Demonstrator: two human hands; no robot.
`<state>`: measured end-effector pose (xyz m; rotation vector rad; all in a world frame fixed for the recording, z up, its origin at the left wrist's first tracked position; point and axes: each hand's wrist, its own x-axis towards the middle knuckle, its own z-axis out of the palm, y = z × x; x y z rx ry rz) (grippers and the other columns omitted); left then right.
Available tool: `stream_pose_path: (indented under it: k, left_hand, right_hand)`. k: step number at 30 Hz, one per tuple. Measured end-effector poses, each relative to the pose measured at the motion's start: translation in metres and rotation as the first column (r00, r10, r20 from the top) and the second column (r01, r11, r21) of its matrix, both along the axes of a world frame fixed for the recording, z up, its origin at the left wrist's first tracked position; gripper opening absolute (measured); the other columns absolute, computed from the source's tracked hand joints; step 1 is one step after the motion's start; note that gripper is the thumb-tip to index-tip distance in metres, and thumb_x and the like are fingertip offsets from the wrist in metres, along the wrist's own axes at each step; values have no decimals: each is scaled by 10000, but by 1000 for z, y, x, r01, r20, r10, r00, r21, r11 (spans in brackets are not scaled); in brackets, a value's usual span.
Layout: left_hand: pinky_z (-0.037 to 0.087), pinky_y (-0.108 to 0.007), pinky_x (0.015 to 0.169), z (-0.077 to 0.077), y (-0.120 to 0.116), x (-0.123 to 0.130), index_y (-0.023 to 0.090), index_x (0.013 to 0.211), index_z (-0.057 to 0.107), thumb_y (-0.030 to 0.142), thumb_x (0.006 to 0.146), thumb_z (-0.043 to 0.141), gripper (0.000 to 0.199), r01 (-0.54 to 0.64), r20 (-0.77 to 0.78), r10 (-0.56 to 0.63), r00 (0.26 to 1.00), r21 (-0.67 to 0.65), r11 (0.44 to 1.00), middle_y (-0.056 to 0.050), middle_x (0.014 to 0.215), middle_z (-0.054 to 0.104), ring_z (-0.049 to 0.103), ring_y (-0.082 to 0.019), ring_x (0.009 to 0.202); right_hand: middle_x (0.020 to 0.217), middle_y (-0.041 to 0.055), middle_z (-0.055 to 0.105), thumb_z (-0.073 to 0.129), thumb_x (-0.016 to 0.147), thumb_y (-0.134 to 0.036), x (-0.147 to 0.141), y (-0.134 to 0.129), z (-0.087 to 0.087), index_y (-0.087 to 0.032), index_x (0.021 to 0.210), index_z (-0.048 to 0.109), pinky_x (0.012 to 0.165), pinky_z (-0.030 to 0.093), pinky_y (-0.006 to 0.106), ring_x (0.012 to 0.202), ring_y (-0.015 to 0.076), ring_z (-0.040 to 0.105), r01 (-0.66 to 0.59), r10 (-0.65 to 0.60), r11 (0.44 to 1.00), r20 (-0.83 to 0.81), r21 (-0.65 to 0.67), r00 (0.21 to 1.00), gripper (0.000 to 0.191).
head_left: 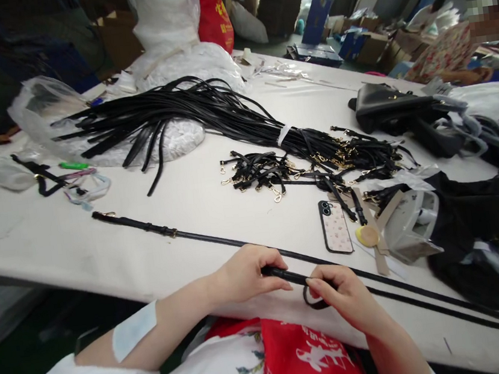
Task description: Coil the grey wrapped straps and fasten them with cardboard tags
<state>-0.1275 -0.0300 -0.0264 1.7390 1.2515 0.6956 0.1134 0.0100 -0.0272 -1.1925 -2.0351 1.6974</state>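
Observation:
Close to the table's front edge, my left hand (259, 269) and my right hand (342, 294) grip one black strap (293, 276) between them. My left thumb and fingers close around its left end. My right fingers pinch it farther along, where a small loop hangs below. From there a long strap part runs right along the table edge. Just beyond my hands lies a second long black strap (219, 239) with a gold buckle, stretched diagonally across the white table (177, 190). A phone in a patterned case (336, 226) rests beyond my right hand.
A big bundle of black straps (204, 110) with gold clasps spans the table's middle. Shorter straps with clips (256, 171) lie before it. Black bags (478, 238) crowd the right side. A green marker (74, 165) lies left. Another person (447, 56) sits at the far right.

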Motion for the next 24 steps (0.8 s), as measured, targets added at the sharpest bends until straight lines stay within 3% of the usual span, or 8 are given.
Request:
stream_pose_path:
  k: [7,10,15,20,24]
  left_hand:
    - [393,-199,575,-14,-9,20,171,811,695,386,783,735,221,107,-66,-98,993,147,983,6,698,677,568,-109,622]
    - [407,-192,568,-12,-8,16,179,820,693,385,798,717,209,108,-89,-93,992,175,979,-3,715,684,571,-110,620]
    - [425,-194,571,12,-12,-17,188,875,700,430,777,727,262,18,-127,6,992,190,982,0,719,696,580,-110,599]
    - [406,-213,583,30,-23,-62,182,760,694,439,845,636,277,-112,-244,166,956,218,969,1,650,683,582,-112,581]
    - [370,-230,593,39,-28,-102,182,692,646,374,888,557,288,-229,-414,350,840,314,921,17,588,627,532,-108,555]
  right_hand:
    - [593,-11,519,495,916,-412,-22,-13,-6,-172,639,565,549,342,239,585,130,452,-112,99,988,119,106,988,374]
    - [590,-14,492,454,931,-459,-21,-13,-16,-180,640,527,544,354,235,578,131,454,-135,124,984,92,113,988,409]
    - [612,-11,508,421,917,-557,-13,-1,-22,-187,755,582,489,406,214,521,128,489,-161,161,987,5,20,987,434]
    - [600,-3,584,536,865,-502,-16,7,-16,-201,707,606,519,444,206,555,145,553,-143,121,952,96,271,988,348]
    - [707,14,689,544,873,-467,-20,17,-24,-218,777,660,614,495,224,675,181,646,-181,116,909,189,375,975,291]
